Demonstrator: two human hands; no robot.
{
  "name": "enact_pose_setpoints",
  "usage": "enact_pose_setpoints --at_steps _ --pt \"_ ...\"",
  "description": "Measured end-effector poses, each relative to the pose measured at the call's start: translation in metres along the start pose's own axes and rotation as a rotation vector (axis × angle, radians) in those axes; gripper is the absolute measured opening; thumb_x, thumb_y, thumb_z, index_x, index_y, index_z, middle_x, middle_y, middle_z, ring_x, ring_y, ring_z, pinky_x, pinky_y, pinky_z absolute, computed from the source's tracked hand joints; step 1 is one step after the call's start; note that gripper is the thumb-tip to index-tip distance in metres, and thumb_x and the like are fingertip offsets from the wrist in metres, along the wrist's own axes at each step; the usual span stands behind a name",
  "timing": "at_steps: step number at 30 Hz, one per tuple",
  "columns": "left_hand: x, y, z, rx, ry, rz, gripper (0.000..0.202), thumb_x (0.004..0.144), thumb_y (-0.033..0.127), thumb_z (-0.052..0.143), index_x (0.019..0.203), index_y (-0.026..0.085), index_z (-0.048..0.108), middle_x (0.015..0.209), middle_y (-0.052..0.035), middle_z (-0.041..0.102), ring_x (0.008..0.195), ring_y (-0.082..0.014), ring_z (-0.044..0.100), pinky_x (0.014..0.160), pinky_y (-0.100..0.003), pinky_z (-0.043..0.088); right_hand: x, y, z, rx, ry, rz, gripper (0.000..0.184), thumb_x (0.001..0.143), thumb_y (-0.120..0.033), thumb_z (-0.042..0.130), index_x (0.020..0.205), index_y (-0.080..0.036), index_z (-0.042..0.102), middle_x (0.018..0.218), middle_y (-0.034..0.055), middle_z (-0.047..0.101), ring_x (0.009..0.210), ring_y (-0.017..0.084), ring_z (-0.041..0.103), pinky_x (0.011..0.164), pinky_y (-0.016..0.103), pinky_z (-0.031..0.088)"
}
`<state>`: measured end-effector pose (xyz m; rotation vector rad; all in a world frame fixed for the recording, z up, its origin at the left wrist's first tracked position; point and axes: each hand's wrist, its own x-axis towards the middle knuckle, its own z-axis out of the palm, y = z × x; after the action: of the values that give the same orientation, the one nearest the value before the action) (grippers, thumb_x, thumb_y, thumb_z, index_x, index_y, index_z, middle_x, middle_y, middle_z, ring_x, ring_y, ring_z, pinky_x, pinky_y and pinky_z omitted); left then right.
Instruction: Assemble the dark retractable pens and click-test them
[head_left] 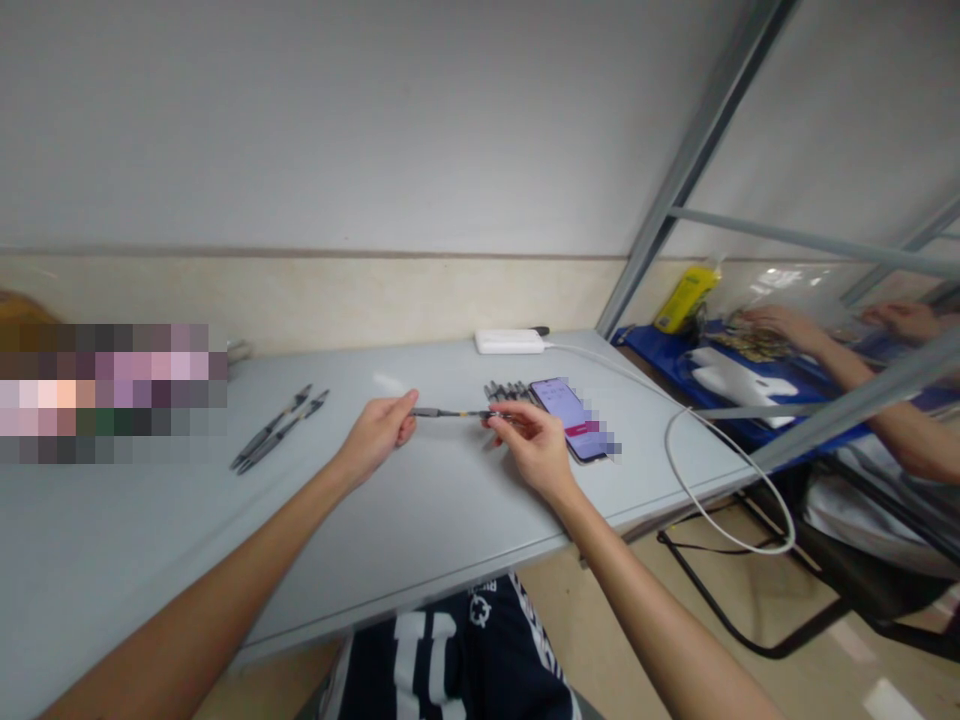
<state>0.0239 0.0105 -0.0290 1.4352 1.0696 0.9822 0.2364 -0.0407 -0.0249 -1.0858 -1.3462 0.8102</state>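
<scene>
Between my two hands a dark grey pen [450, 413] is held level above the table. The fingers of my left hand [379, 432] are closed round its left end. With thumb and fingertips, my right hand [534, 440] pinches the right end; the fingers hide that tip. Two similar pens [281, 432] lie side by side on the table to the left of my hands. Just behind my right hand is a row of several pens [506, 391], partly covered by it. A phone [570, 415] with its screen lit lies beside that row.
The grey table [420, 530] meets the wall at the back. A white power bank [510, 342] with a white cable [667, 450] running off the right edge sits there. Beyond a metal frame post [675, 190], another person's arm [847, 370] reaches over a blue-covered table [810, 440].
</scene>
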Motion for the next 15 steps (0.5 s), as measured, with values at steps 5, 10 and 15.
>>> enact_pose_setpoints --at_steps 5,10,15 --pt "-0.0003 0.003 -0.0006 0.025 0.032 0.034 0.047 0.081 0.054 0.049 0.052 0.018 0.047 0.047 0.003 0.045 0.045 -0.0095 0.039 0.049 -0.025 0.031 -0.0008 0.0013 -0.0003 -0.057 -0.017 -0.007 0.025 0.074 -0.037 0.065 0.085 -0.015 0.068 0.062 0.0049 0.069 0.049 0.015 0.061 0.049 0.025 0.048" --pt "-0.0001 0.0012 -0.0024 0.103 0.019 0.144 0.035 0.08 0.046 0.054 0.066 0.015 0.059 0.055 0.0014 0.053 0.053 -0.0108 0.047 0.054 -0.024 0.036 -0.0012 -0.0008 -0.0018 -0.169 -0.005 -0.023 0.031 0.081 -0.041 0.058 0.066 -0.015 0.064 0.047 0.0 0.058 0.042 0.011 0.051 0.045 0.022 0.038" --pt "-0.0003 0.0002 -0.0005 0.032 -0.011 0.147 0.029 0.074 0.043 0.065 0.081 0.015 0.062 0.066 -0.0013 0.062 0.055 -0.0104 0.049 0.052 -0.023 0.036 -0.0018 -0.0015 -0.0035 -0.329 0.002 -0.067 0.056 0.09 -0.046 0.042 0.043 -0.017 0.051 0.036 -0.0022 0.044 0.037 0.009 0.042 0.046 0.023 0.033"
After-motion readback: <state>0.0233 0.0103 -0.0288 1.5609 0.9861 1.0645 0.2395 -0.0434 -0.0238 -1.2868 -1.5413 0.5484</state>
